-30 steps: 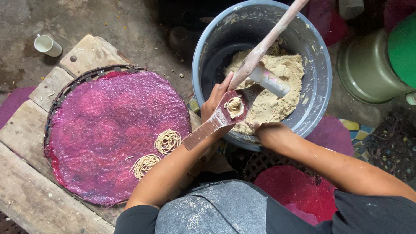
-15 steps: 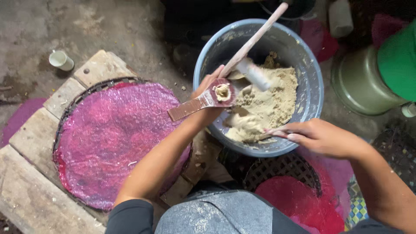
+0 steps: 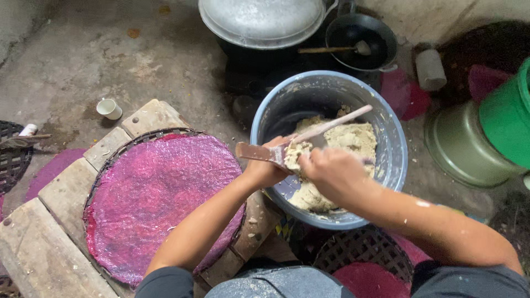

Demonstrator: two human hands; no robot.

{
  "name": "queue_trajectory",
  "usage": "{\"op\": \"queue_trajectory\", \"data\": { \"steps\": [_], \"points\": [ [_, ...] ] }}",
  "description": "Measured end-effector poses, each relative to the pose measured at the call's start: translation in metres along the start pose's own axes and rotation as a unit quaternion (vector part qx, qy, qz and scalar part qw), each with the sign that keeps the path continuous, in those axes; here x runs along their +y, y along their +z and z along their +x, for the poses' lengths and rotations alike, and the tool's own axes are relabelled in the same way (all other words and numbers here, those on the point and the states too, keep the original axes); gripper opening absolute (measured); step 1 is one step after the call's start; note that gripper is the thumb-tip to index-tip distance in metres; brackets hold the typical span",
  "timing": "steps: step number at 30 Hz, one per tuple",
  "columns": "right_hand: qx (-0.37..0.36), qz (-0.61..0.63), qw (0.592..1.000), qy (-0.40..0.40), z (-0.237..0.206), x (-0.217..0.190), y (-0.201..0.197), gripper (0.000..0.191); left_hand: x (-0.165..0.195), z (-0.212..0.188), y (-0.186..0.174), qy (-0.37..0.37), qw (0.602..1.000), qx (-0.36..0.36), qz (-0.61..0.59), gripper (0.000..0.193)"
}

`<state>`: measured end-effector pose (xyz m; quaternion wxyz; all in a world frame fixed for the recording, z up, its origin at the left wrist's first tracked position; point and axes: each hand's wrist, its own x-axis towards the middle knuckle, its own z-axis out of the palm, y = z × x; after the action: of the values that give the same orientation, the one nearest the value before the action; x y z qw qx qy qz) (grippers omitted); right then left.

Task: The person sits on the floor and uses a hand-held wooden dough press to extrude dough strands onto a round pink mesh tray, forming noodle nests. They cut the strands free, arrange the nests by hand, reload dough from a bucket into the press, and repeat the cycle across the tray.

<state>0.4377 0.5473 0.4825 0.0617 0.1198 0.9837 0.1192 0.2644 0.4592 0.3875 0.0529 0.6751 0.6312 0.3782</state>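
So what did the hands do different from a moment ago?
The right hand came up off the dough to join the left hand at the small flat tool, pressing dough onto it. The left hand kept holding that tool over the blue bucket. The purple tray and long stick stayed put.

Your two bare forearms run up from short dark sleeves at the frame's bottom edge. Pale dough flecks dot the right forearm behind your right hand [image 3: 331, 172]. Your left hand [image 3: 265, 170] is bare too. Dusty blue-grey cloth covers your lap.
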Motion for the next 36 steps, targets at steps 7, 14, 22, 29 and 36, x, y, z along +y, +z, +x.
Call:
{"op": "queue_trajectory", "data": {
  "steps": [7, 14, 22, 29, 36],
  "points": [
    [0.018, 0.011, 0.994, 0.106, -0.042, 0.039, -0.083, 0.02, -0.019, 0.016, -0.041, 0.024, 0.997, 0.071, -0.003, 0.052],
    [-0.063, -0.049, 0.996, 0.045, -0.001, 0.011, -0.055, 0.014, 0.004, 0.037, -0.027, -0.084, 0.993, -0.079, 0.033, 0.08],
    [0.123, 0.229, 0.939, 0.225, -0.045, 0.021, -0.058, 0.024, -0.029, 0.037, -0.049, 0.022, 0.979, 0.143, 0.146, 0.059],
    [0.148, 0.524, 0.792, 0.276, -0.012, -0.03, 0.088, 0.054, -0.017, 0.05, -0.038, -0.135, 0.981, 0.111, 0.085, 0.061],
    [0.174, 0.645, 0.697, 0.261, -0.018, -0.003, 0.088, 0.044, -0.008, 0.047, -0.046, -0.102, 0.983, 0.126, 0.086, 0.092]
  ]
}}
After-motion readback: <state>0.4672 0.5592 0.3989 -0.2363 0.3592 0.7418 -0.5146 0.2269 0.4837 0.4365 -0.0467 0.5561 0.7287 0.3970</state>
